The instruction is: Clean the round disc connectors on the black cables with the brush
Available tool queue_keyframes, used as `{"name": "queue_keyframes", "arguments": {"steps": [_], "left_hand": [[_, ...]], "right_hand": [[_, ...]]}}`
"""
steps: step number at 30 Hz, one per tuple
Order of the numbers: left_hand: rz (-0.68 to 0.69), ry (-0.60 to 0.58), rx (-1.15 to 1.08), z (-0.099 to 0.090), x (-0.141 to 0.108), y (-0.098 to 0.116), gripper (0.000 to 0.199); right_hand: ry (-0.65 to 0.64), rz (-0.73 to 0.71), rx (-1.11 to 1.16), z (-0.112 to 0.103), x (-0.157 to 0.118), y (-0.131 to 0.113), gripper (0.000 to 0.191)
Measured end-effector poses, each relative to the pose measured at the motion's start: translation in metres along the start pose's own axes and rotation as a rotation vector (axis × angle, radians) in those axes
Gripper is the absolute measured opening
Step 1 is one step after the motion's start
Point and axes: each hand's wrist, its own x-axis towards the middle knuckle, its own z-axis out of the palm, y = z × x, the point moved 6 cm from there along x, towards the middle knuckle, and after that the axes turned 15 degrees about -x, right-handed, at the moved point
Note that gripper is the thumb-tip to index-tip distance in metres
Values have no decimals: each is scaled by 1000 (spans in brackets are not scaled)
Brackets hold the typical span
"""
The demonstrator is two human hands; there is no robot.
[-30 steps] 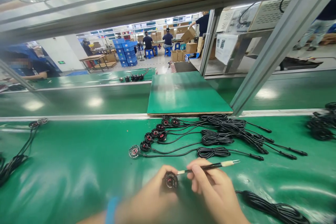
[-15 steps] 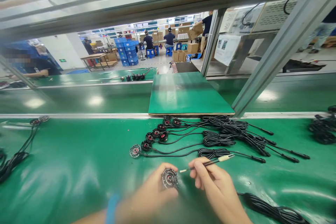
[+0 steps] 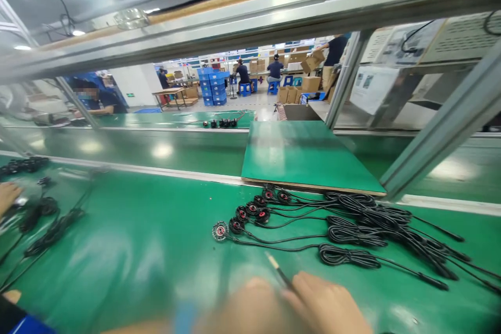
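My left hand (image 3: 250,305) is at the bottom edge, smeared by motion. Its fingers cannot be made out, nor whether anything is in them. A blue band (image 3: 185,317) circles that wrist. Close on its right, my right hand (image 3: 323,302) is closed around a thin dark stick with a pale tip (image 3: 272,261), which points up and left. Beyond both hands lie several round black parts with red centres (image 3: 220,230), wired to coiled black cables (image 3: 348,255) on the green tabletop (image 3: 148,250).
Another person's hand (image 3: 8,195) is at the left edge, near black cables (image 3: 55,232). A raised green board (image 3: 301,154) stands behind the cables. A metal post (image 3: 442,120) slants up at the right, and a metal beam (image 3: 242,8) crosses overhead.
The view has shifted left and up, bringing another person's hand in. My left hand has dropped lower and blurred; the round black part it held is out of sight. My right hand still holds the stick.
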Motion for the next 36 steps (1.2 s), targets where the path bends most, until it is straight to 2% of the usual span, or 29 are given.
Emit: {"name": "queue_keyframes", "arguments": {"steps": [2, 3, 6, 8, 10, 12, 14, 17, 20, 23, 25, 28, 30, 32, 34, 36], "left_hand": [[86, 173, 132, -21, -4, 8, 17], [113, 308, 197, -38, -6, 13, 15], [78, 560, 316, -91, -4, 21, 22], [-59, 560, 436, -120, 3, 17, 35], [-212, 429, 486, -138, 10, 8, 47], [-341, 275, 501, -145, 11, -2, 50], [-430, 152, 528, -142, 10, -7, 40], [-467, 65, 522, -124, 11, -7, 29], [-411, 79, 434, -98, 14, -3, 30], [-323, 138, 386, -80, 14, -1, 36], [-268, 153, 338, -73, 13, -4, 45], [-222, 160, 226, -68, 11, -10, 52], [-203, 174, 148, -66, 11, -13, 51], [-183, 194, 55, -62, 10, -14, 50], [-167, 225, -61, -58, 10, -13, 51], [-150, 279, -171, -55, 8, -12, 56]], "right_hand": [[-49, -47, -89, 8, -2, -7, 48], [-82, -39, -109, 10, -3, -6, 48], [-146, 88, -118, 2, -3, 20, 39], [-153, 215, -149, -11, -3, 52, 24], [-192, 294, -220, -22, -5, 84, 10], [-322, 309, -268, -24, -8, 109, 16], [-453, 297, -280, -23, -14, 125, 22], [-534, 305, -288, -28, -29, 139, 23], [-570, 356, -400, -35, -50, 155, 33], [-495, 349, -419, -38, -55, 156, 45], [-401, 271, -248, -33, -42, 138, 38], [-298, 156, 17, -21, -17, 89, 27], [-272, 99, 110, -9, -6, 54, 31], [-249, 46, 187, 4, -2, 25, 45], [-204, -1, 240, 16, -4, 5, 51], [-124, -9, 252, 23, -8, -3, 48]]}}
